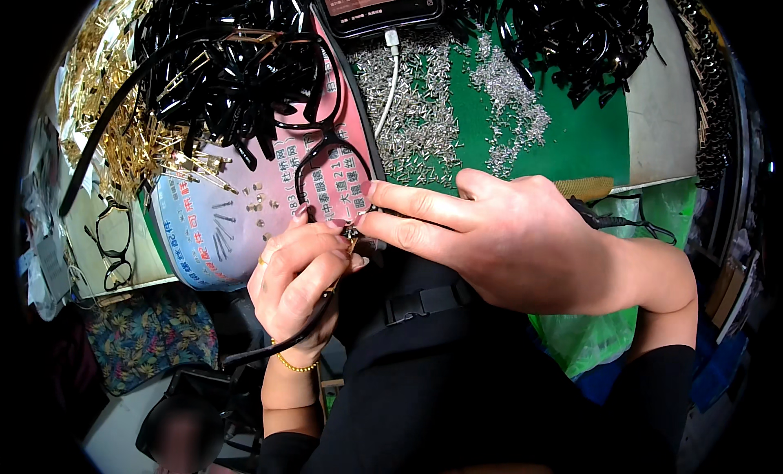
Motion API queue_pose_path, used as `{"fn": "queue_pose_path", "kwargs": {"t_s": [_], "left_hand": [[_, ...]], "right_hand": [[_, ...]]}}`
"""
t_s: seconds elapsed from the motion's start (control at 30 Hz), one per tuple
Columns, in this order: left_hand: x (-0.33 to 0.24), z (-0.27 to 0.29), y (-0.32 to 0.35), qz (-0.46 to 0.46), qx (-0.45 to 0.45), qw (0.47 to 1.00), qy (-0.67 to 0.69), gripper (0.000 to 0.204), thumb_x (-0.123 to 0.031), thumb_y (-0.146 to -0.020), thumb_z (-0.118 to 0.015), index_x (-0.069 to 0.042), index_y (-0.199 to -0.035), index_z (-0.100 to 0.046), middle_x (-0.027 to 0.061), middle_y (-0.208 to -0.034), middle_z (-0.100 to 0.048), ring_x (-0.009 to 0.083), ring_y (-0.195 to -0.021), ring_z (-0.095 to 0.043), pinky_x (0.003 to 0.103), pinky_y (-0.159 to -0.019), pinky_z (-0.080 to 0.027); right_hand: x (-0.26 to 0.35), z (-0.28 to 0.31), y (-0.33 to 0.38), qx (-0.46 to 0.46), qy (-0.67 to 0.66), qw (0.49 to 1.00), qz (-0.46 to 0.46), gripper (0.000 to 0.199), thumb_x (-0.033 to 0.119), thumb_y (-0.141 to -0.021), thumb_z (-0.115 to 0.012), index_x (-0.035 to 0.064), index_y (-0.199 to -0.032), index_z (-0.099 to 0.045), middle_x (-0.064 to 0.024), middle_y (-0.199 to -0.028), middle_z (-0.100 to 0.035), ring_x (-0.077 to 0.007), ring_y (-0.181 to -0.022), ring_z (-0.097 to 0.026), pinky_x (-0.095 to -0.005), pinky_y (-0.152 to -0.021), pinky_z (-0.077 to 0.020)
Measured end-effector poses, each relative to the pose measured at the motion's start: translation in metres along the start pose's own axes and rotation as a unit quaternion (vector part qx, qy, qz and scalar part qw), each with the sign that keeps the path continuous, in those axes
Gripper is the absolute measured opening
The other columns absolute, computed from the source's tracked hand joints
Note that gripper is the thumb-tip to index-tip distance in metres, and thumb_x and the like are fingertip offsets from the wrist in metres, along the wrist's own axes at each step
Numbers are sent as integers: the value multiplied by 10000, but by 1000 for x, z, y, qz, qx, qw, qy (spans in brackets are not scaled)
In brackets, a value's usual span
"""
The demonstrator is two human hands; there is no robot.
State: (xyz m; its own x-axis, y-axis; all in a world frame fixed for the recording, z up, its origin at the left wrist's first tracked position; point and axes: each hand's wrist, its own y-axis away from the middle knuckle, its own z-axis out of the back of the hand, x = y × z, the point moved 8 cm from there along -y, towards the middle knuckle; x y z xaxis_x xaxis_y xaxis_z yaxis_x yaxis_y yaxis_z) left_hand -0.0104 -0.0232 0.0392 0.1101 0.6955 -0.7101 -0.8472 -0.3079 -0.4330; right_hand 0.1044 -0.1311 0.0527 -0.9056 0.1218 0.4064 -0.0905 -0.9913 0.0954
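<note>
Both hands meet at one corner of a black eyeglass frame near the table's front edge. My left hand is closed, its fingertips pinching the frame's corner and a black temple arm that runs down past the wrist. My right hand comes in from the right, index and middle fingers stretched to the same corner; its thumb is hidden underneath. The frame's far temple arm, with a gold-coloured section near its hinge, sweeps to the upper left. Fingers cover most of the joint between them.
Black temple arms are heaped behind the frame, with gold-coloured metal pieces at far left. Tiny silver screws spread over a green mat, near a phone on a white cable. Another eyeglass frame lies left. More black parts sit back right.
</note>
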Motion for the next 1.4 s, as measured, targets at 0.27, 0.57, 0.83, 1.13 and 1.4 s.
{"fn": "queue_pose_path", "kwargs": {"t_s": [0.27, 0.57, 0.83, 1.13, 1.4], "left_hand": [[-3, -1, -3, -14, 4, 1000, -21, 295, 11, -724, -805, -60, -948, -627, 88, -906, -682, 287, -864, -713, 481, -888, -571], [8, -3, -10, 4, 40, 998, -49, 264, 17, -649, -776, -63, -882, -680, 70, -833, -680, 261, -807, -689, 445, -836, -584], [15, -3, -14, 39, 33, 999, 8, 279, 70, -640, -785, -41, -856, -648, 78, -797, -630, 252, -735, -666, 378, -691, -570], [6, -5, -14, 0, 60, 998, -19, 338, 167, -736, -728, -22, -987, -605, 129, -1058, -524, 240, -885, -668, 348, -747, -601], [15, -3, -2, 4, 58, 998, 6, 333, 167, -768, -712, -58, -988, -602, 121, -1041, -498, 229, -832, -676, 381, -781, -606]], "right_hand": [[-4, -1, 1, 11, 2, 1000, 2, 667, 37, -698, -693, 259, -1323, -622, 80, -1398, -578, -115, -622, -500, -203, -438, -435], [-5, 1, -1, 15, -27, 1000, 0, 660, 30, -707, -680, 239, -1330, -617, 63, -1389, -577, -128, -652, -537, -215, -444, -465], [-3, 1, -2, 11, -18, 1000, 6, 664, 8, -691, -666, 198, -1325, -620, 20, -1370, -589, -151, -667, -572, -237, -456, -495], [-3, 3, -2, -14, -31, 999, 18, 646, 8, -686, -672, 158, -1312, -626, -18, -1333, -608, -173, -660, -593, -265, -466, -508], [9, 3, -7, -95, 141, 982, 88, 377, 200, -819, -651, 107, -1184, -662, -26, -1148, -667, -145, -646, -590, -254, -421, -469]]}}
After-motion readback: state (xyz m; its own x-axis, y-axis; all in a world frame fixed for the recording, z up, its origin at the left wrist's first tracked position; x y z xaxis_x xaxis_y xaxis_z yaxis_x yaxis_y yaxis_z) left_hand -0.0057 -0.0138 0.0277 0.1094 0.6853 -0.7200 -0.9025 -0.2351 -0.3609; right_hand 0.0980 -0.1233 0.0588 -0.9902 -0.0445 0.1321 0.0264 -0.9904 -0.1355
